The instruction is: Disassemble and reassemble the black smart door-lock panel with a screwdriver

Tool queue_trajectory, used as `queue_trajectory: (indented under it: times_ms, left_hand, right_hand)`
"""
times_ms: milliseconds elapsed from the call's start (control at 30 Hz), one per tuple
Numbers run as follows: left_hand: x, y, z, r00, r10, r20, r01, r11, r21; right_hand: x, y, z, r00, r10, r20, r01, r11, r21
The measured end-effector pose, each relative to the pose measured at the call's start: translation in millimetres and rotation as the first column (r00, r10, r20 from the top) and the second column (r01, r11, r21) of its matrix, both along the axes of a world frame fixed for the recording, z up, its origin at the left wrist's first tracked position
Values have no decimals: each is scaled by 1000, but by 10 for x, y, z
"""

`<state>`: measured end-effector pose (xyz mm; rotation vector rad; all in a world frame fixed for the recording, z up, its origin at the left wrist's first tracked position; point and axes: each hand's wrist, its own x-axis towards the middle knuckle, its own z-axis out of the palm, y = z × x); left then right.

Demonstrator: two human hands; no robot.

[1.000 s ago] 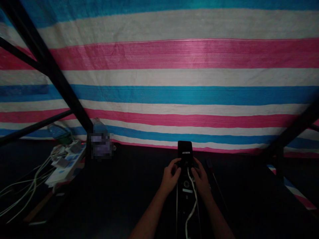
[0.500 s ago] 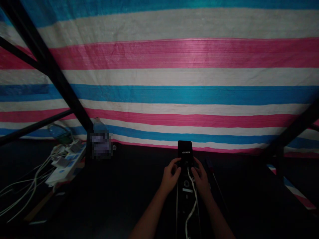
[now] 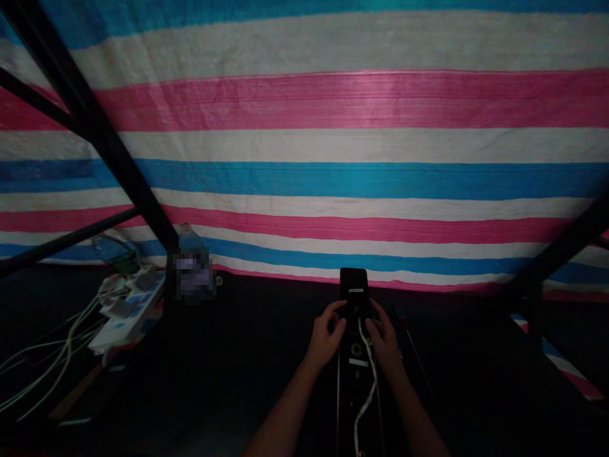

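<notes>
In front of me lies a long, narrow black device [image 3: 356, 397] with pale labels and a round fitting on its face. Its rounded dark top end [image 3: 354, 279] points toward the striped sheet. My left hand [image 3: 327, 330] grips the left edge near that end, thumb and fingers curled in. On the opposite edge my right hand [image 3: 383, 336] holds it the same way. Between the hands a whitish cable [image 3: 371, 393] runs down the device's face. Just right of my right hand lies what looks like a screwdriver [image 3: 413, 346] with a long thin shaft. Fine detail is lost in the dimness.
A white power strip [image 3: 126, 317] with plugs and pale cords [image 3: 69, 346] lies at the left. Near it are a bottle [image 3: 190, 240] with a blurred-out label and a dark phone-like slab [image 3: 92, 397]. Black frame bars [image 3: 118, 165] slant before a striped sheet [image 3: 333, 181].
The view has shifted very slightly. Both hands keep nearly the same hold on the black device.
</notes>
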<state>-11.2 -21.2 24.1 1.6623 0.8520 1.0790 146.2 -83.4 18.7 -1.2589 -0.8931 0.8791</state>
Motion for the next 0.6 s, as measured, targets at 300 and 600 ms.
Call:
queue_trajectory:
  times_ms: [300,600]
  left_hand:
    - [2,-8,18,1000,4,8,-4,1000,-10]
    - [0,2,-2,1000,-10,17,10,1000,4]
  right_hand:
    - [3,10,-4,1000,-6,20,6,1000,7]
    - [-5,-1,4,1000,-4,2,4,1000,16]
